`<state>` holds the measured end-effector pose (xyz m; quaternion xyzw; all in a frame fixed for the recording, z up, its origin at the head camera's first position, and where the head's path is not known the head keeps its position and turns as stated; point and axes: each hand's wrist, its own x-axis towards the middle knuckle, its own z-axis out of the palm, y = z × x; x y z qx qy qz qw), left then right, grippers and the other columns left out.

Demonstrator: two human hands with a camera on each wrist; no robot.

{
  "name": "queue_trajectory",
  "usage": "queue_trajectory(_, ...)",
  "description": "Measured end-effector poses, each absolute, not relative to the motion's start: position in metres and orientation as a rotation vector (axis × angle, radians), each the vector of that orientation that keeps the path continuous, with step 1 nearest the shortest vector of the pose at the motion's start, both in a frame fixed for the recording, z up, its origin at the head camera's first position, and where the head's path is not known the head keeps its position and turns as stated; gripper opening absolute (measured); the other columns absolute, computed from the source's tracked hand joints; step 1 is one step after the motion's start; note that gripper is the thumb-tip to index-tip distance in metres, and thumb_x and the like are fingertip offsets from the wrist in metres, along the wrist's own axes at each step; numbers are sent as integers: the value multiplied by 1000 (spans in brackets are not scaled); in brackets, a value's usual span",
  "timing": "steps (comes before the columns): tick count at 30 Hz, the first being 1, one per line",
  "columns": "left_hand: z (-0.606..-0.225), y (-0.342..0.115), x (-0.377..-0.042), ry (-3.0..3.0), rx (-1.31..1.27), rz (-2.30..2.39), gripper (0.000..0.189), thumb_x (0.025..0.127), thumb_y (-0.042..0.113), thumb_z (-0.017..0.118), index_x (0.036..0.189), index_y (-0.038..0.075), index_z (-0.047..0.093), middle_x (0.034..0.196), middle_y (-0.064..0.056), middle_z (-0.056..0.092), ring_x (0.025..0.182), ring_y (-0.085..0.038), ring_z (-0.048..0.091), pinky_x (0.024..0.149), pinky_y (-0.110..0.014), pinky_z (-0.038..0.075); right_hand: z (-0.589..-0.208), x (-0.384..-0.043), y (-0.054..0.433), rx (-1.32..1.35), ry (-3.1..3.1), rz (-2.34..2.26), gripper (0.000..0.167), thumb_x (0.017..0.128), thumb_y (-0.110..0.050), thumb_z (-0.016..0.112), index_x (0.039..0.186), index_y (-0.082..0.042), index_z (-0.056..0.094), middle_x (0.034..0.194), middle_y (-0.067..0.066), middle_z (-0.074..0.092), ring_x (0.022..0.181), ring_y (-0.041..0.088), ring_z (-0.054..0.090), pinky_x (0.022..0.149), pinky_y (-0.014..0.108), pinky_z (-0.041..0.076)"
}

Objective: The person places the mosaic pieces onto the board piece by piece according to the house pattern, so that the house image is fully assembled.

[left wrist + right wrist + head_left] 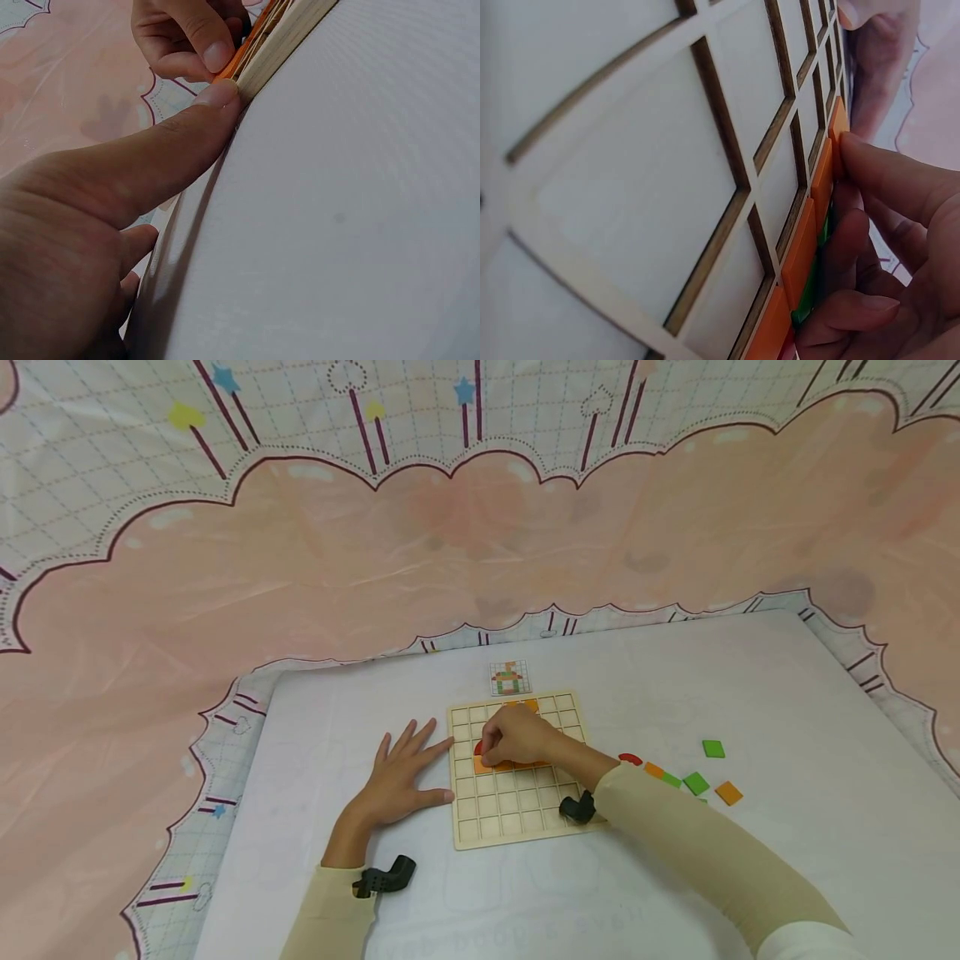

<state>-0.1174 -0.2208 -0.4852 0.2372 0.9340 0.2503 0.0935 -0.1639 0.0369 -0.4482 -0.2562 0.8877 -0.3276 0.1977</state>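
Observation:
A wooden grid board (510, 822) lies on the table, with a row of orange square tiles (801, 244) set in its cells. My right hand (517, 735) reaches over the board with curled fingers, thumb and fingertips on the orange square tile (838, 120) at the row's left end. Green tiles (805, 300) show just behind that row, partly hidden by the fingers. A red piece (477, 747) peeks out beside the hand. Spread flat on the table, my left hand (397, 781) touches the board's left edge with its thumb (172, 154) and a fingertip.
A small pattern card (509, 677) lies beyond the board. Right of the board are loose green tiles (713, 749), an orange tile (728, 792) and a red piece (630, 759). The white table (360, 702) meets a patterned peach cloth (337, 577) at its far side.

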Motion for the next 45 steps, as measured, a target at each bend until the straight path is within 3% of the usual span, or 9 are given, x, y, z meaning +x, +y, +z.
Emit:
queue_trajectory(23,-487,-218,-117,2764,678,738,85,82,56,78,155,30,45,172,-3,18,161,-35,4,124,-65,-8,-449,-160,51,-630,2520,-895,17,81,-22,87,71,-19,74,68,-10,69,69,9,58,64,24,46)
queue_trajectory(45,-483,-217,-116,2766,647,711,84,82,54,79,155,29,46,172,-4,18,161,-35,4,124,-66,-8,-448,-158,114,-479,2550,-873,16,80,-22,88,72,-19,74,69,-7,68,71,12,57,64,27,46)
